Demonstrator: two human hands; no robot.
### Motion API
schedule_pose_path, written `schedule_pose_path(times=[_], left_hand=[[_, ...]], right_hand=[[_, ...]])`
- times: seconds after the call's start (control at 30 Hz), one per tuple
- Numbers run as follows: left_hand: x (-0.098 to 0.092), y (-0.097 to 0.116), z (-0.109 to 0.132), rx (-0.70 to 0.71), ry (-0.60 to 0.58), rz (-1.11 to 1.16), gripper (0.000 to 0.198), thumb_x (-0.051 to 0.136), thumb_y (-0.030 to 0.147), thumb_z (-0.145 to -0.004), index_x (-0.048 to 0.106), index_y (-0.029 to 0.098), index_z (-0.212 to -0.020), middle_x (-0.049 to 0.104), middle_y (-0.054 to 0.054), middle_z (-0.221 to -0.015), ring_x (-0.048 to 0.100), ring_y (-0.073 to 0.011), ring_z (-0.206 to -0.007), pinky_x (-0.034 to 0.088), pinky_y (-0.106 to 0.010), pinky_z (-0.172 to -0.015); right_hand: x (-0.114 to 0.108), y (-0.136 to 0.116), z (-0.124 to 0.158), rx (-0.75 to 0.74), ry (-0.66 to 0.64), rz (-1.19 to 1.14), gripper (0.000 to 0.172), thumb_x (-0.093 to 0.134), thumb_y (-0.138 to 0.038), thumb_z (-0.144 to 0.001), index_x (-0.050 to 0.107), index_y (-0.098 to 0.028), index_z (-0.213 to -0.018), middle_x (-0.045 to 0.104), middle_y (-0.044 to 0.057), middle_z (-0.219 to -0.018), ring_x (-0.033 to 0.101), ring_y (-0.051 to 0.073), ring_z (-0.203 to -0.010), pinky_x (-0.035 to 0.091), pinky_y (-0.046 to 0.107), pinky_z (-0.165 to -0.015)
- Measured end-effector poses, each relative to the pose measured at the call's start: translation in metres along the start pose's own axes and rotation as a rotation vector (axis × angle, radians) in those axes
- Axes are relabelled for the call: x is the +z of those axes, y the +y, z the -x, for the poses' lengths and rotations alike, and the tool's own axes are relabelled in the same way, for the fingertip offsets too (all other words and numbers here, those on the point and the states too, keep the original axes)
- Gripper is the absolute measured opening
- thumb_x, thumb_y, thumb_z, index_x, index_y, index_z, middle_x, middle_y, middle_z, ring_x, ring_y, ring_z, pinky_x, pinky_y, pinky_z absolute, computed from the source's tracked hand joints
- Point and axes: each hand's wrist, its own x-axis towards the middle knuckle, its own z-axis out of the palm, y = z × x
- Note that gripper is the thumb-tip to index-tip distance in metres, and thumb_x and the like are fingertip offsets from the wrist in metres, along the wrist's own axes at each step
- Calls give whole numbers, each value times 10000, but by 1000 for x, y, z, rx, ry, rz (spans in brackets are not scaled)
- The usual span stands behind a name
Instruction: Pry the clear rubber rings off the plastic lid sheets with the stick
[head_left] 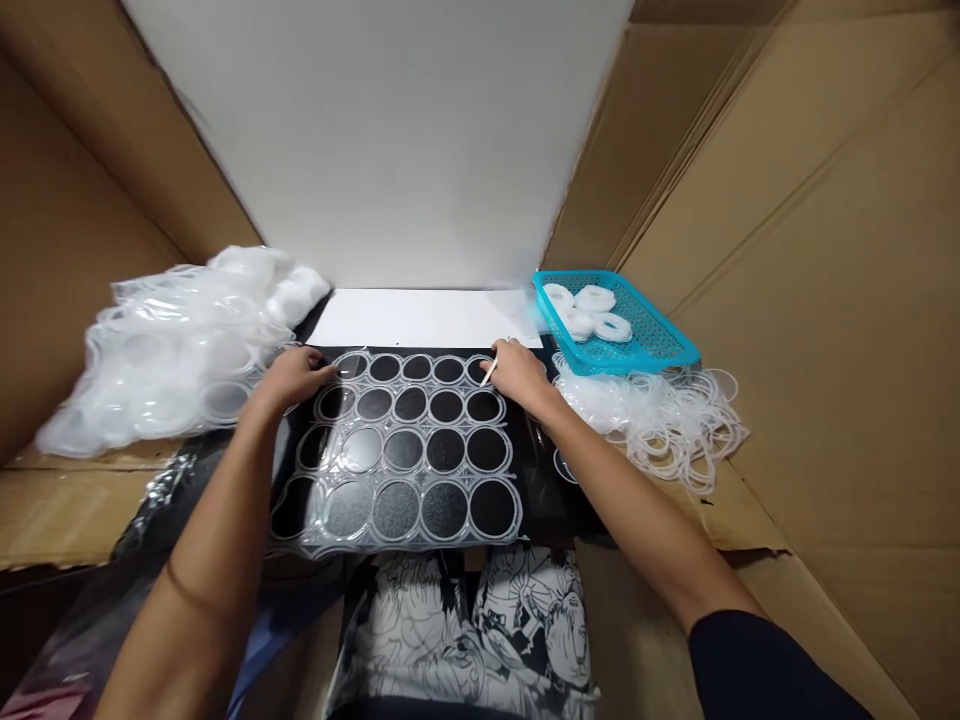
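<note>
Steadying the clear tray (405, 460) on the black mat (541, 495) at its far corners; curled the left hand (294, 376) there, grip impossible to tell; pinched a thin white stick (489, 372) in the right hand (519, 376); probably needed even pressure.

Creased brown cardboard walls (825, 250) flank a white back panel (390, 140) — evenly lit.

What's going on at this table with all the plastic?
A person has both hands at the far edge of a clear tray of round cells lying on a black mat. The left hand rests on its left corner; the right hand, at the right corner, pinches a thin white stick. A teal basket of white rings and a loose ring pile sit to the right.
</note>
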Motion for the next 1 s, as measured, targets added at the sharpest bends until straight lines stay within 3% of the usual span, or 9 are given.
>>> schedule_pose_path(times=[0.13, 0.23, 0.33, 0.5, 0.57, 0.67, 0.77, 0.83, 1.0], left_hand=[[8, 4, -9, 7, -67, -16, 298, 688, 417, -971, 702, 142, -1083, 733, -62, -1080, 704, -216, -974, 578, -387, -880], [10, 2, -12, 20, -85, -1, 359, 669, 412, -994, 654, 161, -1249, 681, -86, -1238, 691, -234, -1059, 601, -446, -907], [13, -1, -11, 18, -23, 25, 365, 668, 411, -993, 648, 165, -1262, 674, -90, -1256, 684, -239, -1083, 593, -456, -925], [12, 2, 1, 30, 136, 72, 230, 579, 284, -994, 671, 97, -1090, 725, -140, -1085, 665, -258, -1026, 519, -396, -943], [10, 5, 20, 75, 186, 102, 276, 536, 304, -994, 653, 98, -1137, 711, -159, -1132, 649, -261, -1040, 496, -377, -954], [12, 3, 77, 191, 230, 159, 360, 464, 406, -1027, 627, 155, -1226, 663, -133, -1252, 620, -253, -1128, 478, -362, -994], [29, -13, 152, 410, 265, 192, 343, 541, 505, -1000, 677, 213, -1119, 653, -99, -1198, 607, -280, -1148, 460, -406, -1024], [45, -27, 193, 468, 298, 211, 278, 594, 486, -985, 696, 234, -1040, 645, -92, -1147, 614, -290, -1117, 470, -425, -988], [71, -49, 226, 610, 304, 124, 187, 739, 414, -901, 707, 282, -1029, 706, -56, -1041, 644, -284, -998, 478, -424, -889]], right_hand=[[8, -2, -2, -30, 1, -22, 251, 559, -231, -1012, 672, -149, -1221, 727, 208, -1227, 690, 340, -1165, 501, 394, -937], [6, -1, -4, -62, 49, -35, 330, 490, -205, -1041, 615, -120, -1334, 666, 215, -1353, 644, 323, -1248, 470, 394, -1017], [2, 0, -20, -89, 72, -60, 347, 485, -175, -1039, 607, -103, -1356, 632, 214, -1404, 615, 301, -1287, 442, 390, -1075], [-8, 1, -33, -152, 27, -125, 232, 625, -158, -969, 700, -139, -1188, 724, 157, -1243, 669, 249, -1176, 469, 353, -1051], [-14, 2, -9, -165, 79, -144, 255, 596, -175, -990, 679, -156, -1231, 694, 156, -1302, 642, 244, -1225, 457, 366, -1074], [-18, 1, 68, -250, 213, -247, 223, 529, -256, -1042, 672, -202, -1203, 693, 127, -1249, 653, 240, -1168, 485, 390, -1040], [-9, -1, 160, -446, 56, -303, 176, 637, -355, -1006, 670, -258, -1149, 722, 86, -1127, 680, 259, -1053, 530, 429, -930], [2, 0, 206, -492, 5, -242, 287, 735, -396, -942, 661, -262, -1185, 721, 99, -1145, 665, 285, -1032, 535, 458, -876], [19, 10, 234, -526, 27, -198, 113, 591, -222, -1013, 680, -259, -1071, 717, 82, -956, 634, 264, -858, 525, 423, -740]])
